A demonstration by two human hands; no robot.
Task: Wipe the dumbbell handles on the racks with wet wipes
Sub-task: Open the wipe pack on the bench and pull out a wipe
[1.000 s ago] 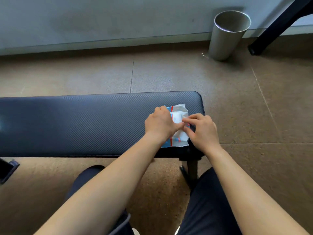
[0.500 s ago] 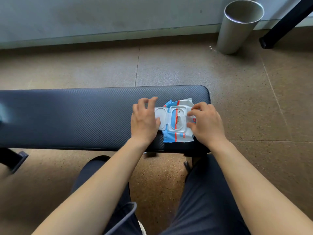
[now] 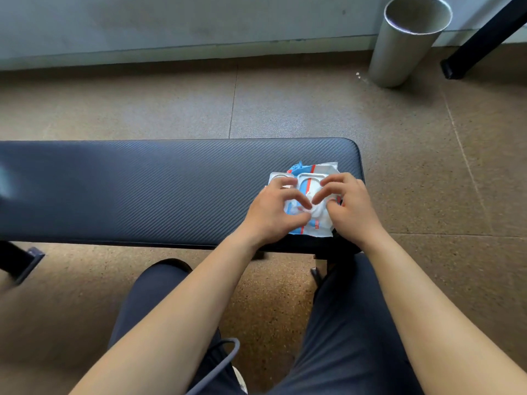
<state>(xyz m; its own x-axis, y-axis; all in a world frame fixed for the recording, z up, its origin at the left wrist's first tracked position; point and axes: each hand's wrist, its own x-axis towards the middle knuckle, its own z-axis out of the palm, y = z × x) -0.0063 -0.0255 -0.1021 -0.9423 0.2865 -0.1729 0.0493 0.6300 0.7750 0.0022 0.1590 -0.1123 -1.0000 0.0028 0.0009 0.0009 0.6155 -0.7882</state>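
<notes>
So since half a second back, both hands have closed in on the middle of the pack. The left hand was lying spread out beside the flipped lid and the right hand was out at the pack's right edge. Now their fingertips nearly meet over the opening. A second ago we couldn't see the lid open at all.

Going left to right: a dark bench foot pokes out at the far left, under the long black padded bench that runs across our view. Beyond it we see speckled brown floor and a pale wall.

Our left forearm comes up from the bottom, and that hand's fingers are curled, thumb and forefinger pinching a little white tuft of wipe sticking out of the opening. The clear lid lies folded open to the left, partly under that hand.

The wet wipes pack, white with blue and red print, lies flat on the right end of the bench, near its front edge.

The right hand's fingers are curled too, forefinger tip right at the tuft. Honestly we can't tell if it's pinching the wipe or only resting on the pack.

Further right, a metal bin stands on the floor by the wall, with a black slanted bar just beside it in the corner. Our dark trousers fill the bottom.
</notes>
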